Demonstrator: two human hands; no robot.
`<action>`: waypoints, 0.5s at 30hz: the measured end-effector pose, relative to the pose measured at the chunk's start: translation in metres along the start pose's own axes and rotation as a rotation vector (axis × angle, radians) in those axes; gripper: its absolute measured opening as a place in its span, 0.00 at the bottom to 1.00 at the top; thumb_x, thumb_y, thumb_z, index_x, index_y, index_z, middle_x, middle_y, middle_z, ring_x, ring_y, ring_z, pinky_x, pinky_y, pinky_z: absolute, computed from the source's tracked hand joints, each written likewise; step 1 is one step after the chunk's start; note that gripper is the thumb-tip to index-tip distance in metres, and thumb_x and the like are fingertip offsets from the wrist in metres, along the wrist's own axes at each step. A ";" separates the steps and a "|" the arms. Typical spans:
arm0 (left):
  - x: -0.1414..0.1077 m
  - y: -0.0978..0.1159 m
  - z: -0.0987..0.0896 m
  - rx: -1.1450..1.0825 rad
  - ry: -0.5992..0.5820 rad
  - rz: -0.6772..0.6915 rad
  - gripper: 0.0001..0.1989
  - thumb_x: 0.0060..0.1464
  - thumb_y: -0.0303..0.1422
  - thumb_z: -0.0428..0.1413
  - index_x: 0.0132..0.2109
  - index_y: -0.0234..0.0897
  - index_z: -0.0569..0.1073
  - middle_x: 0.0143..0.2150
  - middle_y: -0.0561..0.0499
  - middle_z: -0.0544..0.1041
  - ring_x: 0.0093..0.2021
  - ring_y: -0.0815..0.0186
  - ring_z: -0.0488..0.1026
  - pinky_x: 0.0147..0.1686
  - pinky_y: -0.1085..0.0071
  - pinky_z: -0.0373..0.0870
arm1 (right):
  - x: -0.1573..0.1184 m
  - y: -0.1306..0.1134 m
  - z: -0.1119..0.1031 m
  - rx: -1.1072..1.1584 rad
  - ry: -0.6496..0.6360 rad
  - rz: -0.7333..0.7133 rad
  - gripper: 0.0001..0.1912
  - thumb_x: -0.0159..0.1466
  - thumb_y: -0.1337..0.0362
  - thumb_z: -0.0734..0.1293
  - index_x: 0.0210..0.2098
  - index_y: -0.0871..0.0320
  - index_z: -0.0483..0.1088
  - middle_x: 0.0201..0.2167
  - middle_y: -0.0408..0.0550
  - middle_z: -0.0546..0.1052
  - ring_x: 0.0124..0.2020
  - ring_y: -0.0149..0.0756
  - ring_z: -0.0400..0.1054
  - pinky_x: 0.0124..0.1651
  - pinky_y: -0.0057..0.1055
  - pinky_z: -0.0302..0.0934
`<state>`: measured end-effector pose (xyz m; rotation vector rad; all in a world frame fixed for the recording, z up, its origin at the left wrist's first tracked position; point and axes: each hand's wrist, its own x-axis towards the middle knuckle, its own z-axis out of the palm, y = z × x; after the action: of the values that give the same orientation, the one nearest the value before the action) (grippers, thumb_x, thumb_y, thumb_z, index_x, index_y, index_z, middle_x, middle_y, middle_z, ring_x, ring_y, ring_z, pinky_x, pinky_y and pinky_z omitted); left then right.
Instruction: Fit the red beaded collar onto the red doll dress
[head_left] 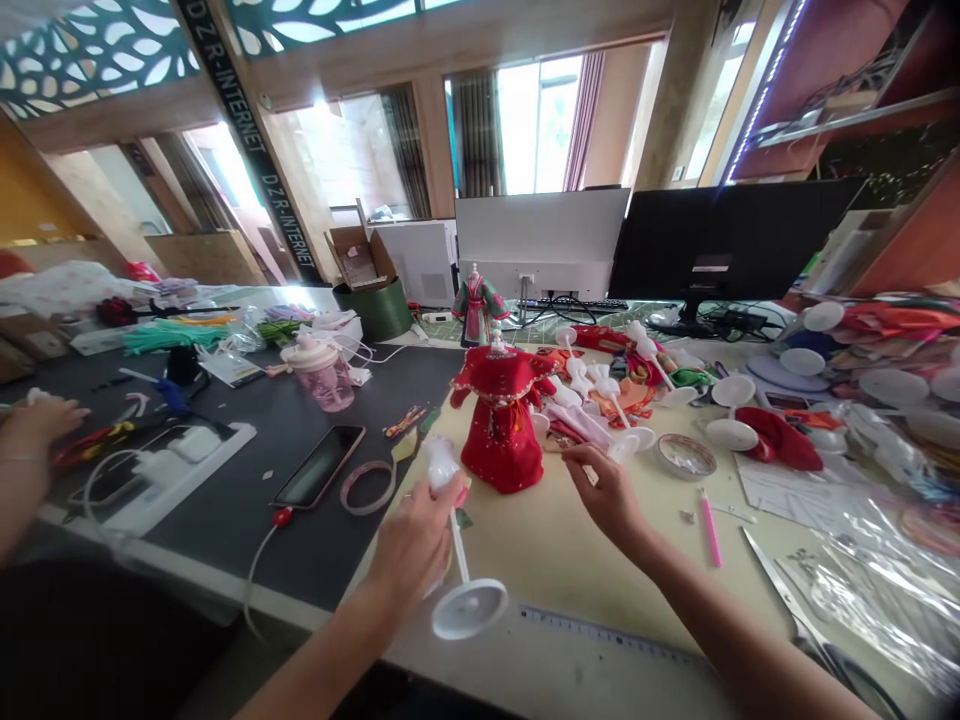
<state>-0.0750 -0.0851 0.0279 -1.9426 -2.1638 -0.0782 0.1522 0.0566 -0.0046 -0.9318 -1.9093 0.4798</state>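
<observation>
White plastic doll stand [469,608] clenched in left hand [409,545], long axis tilted slightly off upright, round base below fingers, padded top above. Right hand [604,495] nearer red doll dress [499,430], fingertips [577,456] pinched, held item unclear.

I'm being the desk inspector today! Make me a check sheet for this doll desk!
Surface: cream mat on a dark bench.
Job's things: white doll stand, red doll dress.
Grippers: nothing seen; left hand grips the stand, right hand is beside the dress, its hold unclear.
Clutter: phone, scissors, pink pen.
Cables: white cable, black cables.
Surroundings: two monitors, windows, a co-worker's hand.
</observation>
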 end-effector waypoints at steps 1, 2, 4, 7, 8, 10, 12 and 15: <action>-0.001 0.006 0.003 -0.019 -0.023 0.008 0.31 0.52 0.21 0.44 0.62 0.49 0.60 0.37 0.46 0.68 0.34 0.60 0.71 0.31 0.69 0.67 | -0.006 -0.012 -0.006 0.010 -0.011 -0.031 0.09 0.64 0.62 0.59 0.33 0.56 0.69 0.33 0.50 0.76 0.35 0.38 0.71 0.38 0.36 0.66; -0.001 0.012 0.005 -0.037 -0.042 0.010 0.32 0.51 0.21 0.45 0.61 0.48 0.60 0.38 0.46 0.69 0.34 0.60 0.71 0.31 0.69 0.67 | -0.013 -0.026 -0.012 0.018 -0.028 -0.094 0.08 0.65 0.63 0.59 0.35 0.56 0.69 0.33 0.50 0.75 0.35 0.38 0.71 0.39 0.36 0.66; 0.000 0.024 0.010 -0.059 -0.068 0.001 0.33 0.49 0.20 0.46 0.62 0.47 0.60 0.38 0.45 0.69 0.35 0.59 0.72 0.32 0.69 0.67 | -0.027 -0.056 -0.022 0.013 -0.102 -0.216 0.07 0.65 0.64 0.59 0.40 0.57 0.68 0.37 0.52 0.75 0.39 0.38 0.70 0.42 0.37 0.66; 0.004 0.036 0.017 -0.076 -0.081 -0.031 0.32 0.50 0.20 0.46 0.62 0.44 0.60 0.39 0.44 0.70 0.37 0.59 0.72 0.35 0.68 0.68 | -0.045 -0.092 -0.028 -0.053 -0.294 -0.336 0.17 0.62 0.59 0.64 0.49 0.57 0.66 0.46 0.57 0.73 0.47 0.44 0.67 0.48 0.42 0.65; 0.005 0.039 0.019 -0.084 -0.086 -0.043 0.31 0.51 0.21 0.46 0.62 0.44 0.60 0.39 0.44 0.70 0.38 0.59 0.72 0.35 0.68 0.69 | -0.050 -0.099 -0.028 -0.090 -0.337 -0.365 0.20 0.61 0.57 0.66 0.50 0.58 0.65 0.48 0.58 0.72 0.47 0.46 0.66 0.48 0.44 0.64; 0.008 0.043 0.022 -0.101 -0.103 -0.062 0.29 0.52 0.22 0.47 0.62 0.43 0.60 0.40 0.44 0.70 0.39 0.59 0.72 0.36 0.69 0.69 | -0.057 -0.103 -0.023 -0.164 -0.390 -0.386 0.23 0.58 0.56 0.68 0.50 0.58 0.66 0.50 0.58 0.71 0.48 0.48 0.65 0.50 0.47 0.63; 0.011 0.046 0.025 -0.105 -0.126 -0.083 0.30 0.52 0.23 0.48 0.62 0.42 0.59 0.41 0.43 0.71 0.40 0.59 0.72 0.37 0.69 0.69 | -0.060 -0.097 -0.017 -0.213 -0.428 -0.369 0.21 0.56 0.60 0.69 0.49 0.58 0.67 0.48 0.57 0.72 0.47 0.48 0.65 0.49 0.46 0.63; 0.016 0.047 0.028 -0.120 -0.149 -0.115 0.29 0.52 0.22 0.48 0.61 0.41 0.59 0.43 0.43 0.71 0.40 0.59 0.73 0.37 0.69 0.69 | -0.061 -0.082 -0.008 -0.236 -0.469 -0.320 0.17 0.57 0.67 0.66 0.46 0.58 0.68 0.42 0.52 0.74 0.42 0.44 0.66 0.46 0.42 0.63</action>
<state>-0.0338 -0.0588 -0.0014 -1.9417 -2.4196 -0.0871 0.1433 -0.0422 0.0183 -0.6746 -2.5324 0.3000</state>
